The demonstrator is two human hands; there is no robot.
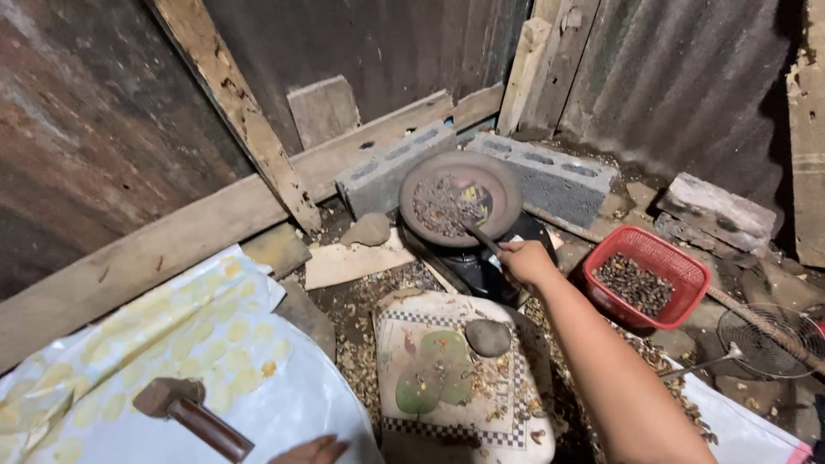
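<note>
My right hand reaches forward and grips the handle of a dark spatula. Its tip rests among dark roasted nuts in a round brown pan that sits on a black stove. Only the fingertips of my left hand show at the bottom edge, lying on a white and yellow patterned sheet next to a wooden mallet. The left hand holds nothing that I can see.
A red basket of dark nuts stands right of the stove. A grey stone lies on a patterned tile strewn with shells. Two concrete blocks back the stove. A wire skimmer lies at the right.
</note>
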